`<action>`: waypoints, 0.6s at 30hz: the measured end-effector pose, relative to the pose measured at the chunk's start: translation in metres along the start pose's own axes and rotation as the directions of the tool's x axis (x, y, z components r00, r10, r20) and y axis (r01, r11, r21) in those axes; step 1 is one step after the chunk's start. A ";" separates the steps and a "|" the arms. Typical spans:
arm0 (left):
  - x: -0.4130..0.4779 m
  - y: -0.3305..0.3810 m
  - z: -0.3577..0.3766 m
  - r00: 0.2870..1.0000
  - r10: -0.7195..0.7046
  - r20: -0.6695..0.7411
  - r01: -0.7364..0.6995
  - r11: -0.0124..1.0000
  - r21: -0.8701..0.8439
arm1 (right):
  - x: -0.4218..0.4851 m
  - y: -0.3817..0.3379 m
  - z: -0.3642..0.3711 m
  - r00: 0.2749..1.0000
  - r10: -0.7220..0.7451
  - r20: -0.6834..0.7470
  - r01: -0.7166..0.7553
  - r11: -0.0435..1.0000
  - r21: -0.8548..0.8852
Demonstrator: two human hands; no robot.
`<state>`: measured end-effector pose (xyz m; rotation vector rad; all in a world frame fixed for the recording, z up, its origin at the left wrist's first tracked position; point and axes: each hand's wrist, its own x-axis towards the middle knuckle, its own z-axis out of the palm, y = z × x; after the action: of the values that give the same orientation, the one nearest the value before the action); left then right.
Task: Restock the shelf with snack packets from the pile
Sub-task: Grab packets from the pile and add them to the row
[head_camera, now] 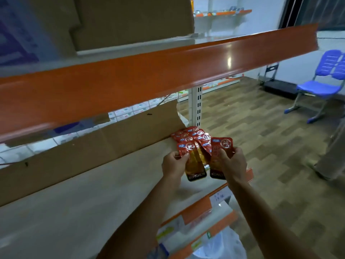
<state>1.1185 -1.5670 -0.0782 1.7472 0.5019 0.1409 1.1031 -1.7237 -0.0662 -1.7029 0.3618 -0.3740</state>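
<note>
Several red snack packets (pixel 190 136) lie in a small cluster at the right end of the pale shelf board (pixel 93 184). My left hand (pixel 173 163) grips one red and yellow packet (pixel 196 165) at its left edge, its black bottom pointing towards me. My right hand (pixel 232 162) holds another red packet (pixel 222 144) just to the right, over the shelf's front corner. The two held packets sit side by side, touching the cluster.
A brown cardboard sheet (pixel 93 144) lines the back of the shelf. An orange shelf edge (pixel 149 71) hangs overhead. Lower orange-edged shelves (pixel 196 210) and a white plastic bag (pixel 222 245) are below. A blue chair (pixel 321 85) stands on the wooden floor at right.
</note>
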 end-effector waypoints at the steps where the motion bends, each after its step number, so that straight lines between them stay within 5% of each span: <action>1: 0.001 -0.002 0.004 1.000 -0.018 0.005 0.018 1.000 0.001 | 0.006 0.002 -0.001 1.000 -0.006 0.005 0.006 1.000 -0.010; 9: -0.003 -0.008 0.025 0.996 -0.056 -0.067 0.060 0.996 0.063 | 0.030 0.009 -0.003 0.993 -0.051 0.107 0.057 0.997 -0.060; 18: 0.001 -0.002 0.042 0.995 -0.008 -0.104 0.043 0.940 0.339 | 0.041 0.016 -0.006 0.984 -0.045 0.172 0.051 0.998 -0.031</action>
<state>1.1337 -1.6041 -0.0899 2.0795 0.6527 0.1304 1.1364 -1.7492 -0.0793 -1.7669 0.2026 -0.2554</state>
